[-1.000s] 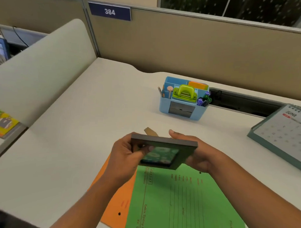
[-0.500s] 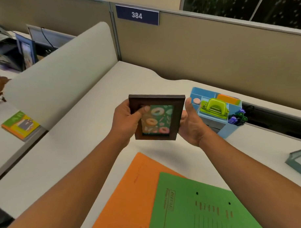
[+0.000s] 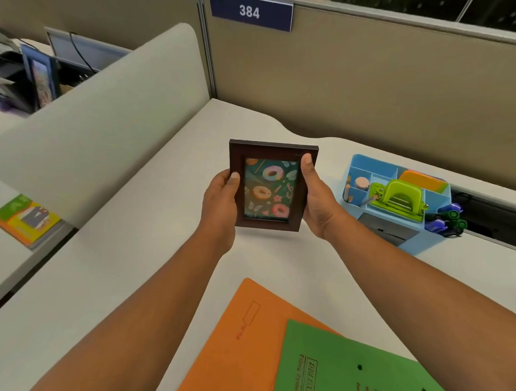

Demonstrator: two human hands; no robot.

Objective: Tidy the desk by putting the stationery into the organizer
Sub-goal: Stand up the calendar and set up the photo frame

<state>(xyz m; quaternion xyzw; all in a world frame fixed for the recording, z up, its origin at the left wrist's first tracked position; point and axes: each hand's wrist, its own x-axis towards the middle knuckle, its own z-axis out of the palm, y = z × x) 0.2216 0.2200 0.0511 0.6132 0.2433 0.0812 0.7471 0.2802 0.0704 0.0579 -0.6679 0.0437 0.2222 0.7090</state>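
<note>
Both bare forearms reaching forward. Left hand (image 3: pixel 221 200) and right hand (image 3: pixel 318 203) gripping opposite side edges of picture frame (image 3: pixel 268 190), thumbs lying across its front.

Behind the picture frame (image 3: pixel 270 150), the fingers of the left grip (image 3: pixel 221 200) and the right grip (image 3: pixel 318 203) are hidden; only the thumbs show. The green folder (image 3: pixel 347 368) runs off the bottom edge and covers part of the orange folder (image 3: pixel 246 341). The right forearm (image 3: pixel 394 273) hides the organizer's (image 3: pixel 360 163) lower front corner.

A blue 384 sign (image 3: pixel 251 11) tops the beige partition (image 3: pixel 371 91) — a colourful booklet (image 3: pixel 26 219) lies on the neighbouring desk (image 3: pixel 2 268).
</note>
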